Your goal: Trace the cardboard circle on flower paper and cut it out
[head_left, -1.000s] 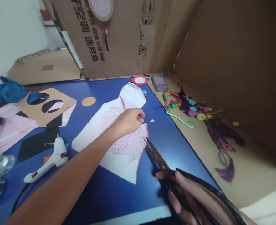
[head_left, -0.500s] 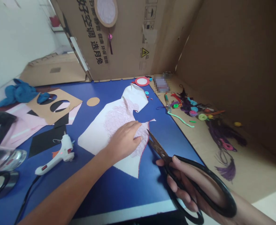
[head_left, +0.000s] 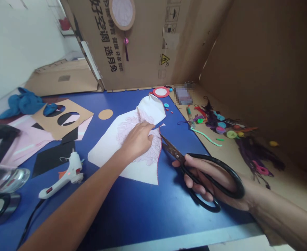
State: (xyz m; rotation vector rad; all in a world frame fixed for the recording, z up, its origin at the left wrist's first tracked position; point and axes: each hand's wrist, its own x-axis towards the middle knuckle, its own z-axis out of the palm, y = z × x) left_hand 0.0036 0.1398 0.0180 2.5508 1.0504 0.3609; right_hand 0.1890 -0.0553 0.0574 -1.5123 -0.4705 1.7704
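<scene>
A piece of white fabric (head_left: 140, 169) with a faint purple flower drawing lies on the table. Its right edge shows a thin red line, and its far end is folded up. My left hand (head_left: 138, 139) rests on the drawing, thumb apart from the outstretched fingers. Right of it, my right hand (head_left: 199, 177) grips black-handled scissors (head_left: 173, 151) by the loops. The rusty blades look nearly closed, with their tips at the fabric's right edge beside a narrow strip (head_left: 162, 125). I cannot tell whether the fabric lies between the blades.
To the left lie a white glue gun (head_left: 71, 169), black sheets (head_left: 53, 160), a cardboard piece with round holes (head_left: 64, 127) and a tape roll (head_left: 2, 209). A cardboard disc (head_left: 105, 114) sits beyond the fabric. Beads and purple tassels (head_left: 263, 150) are scattered right. Cardboard walls (head_left: 143, 52) stand behind.
The scissors have moved up and left along the fabric's right edge, and their blades have come closer together. The fabric's near right corner has shifted up. My left hand remains on the drawing.
</scene>
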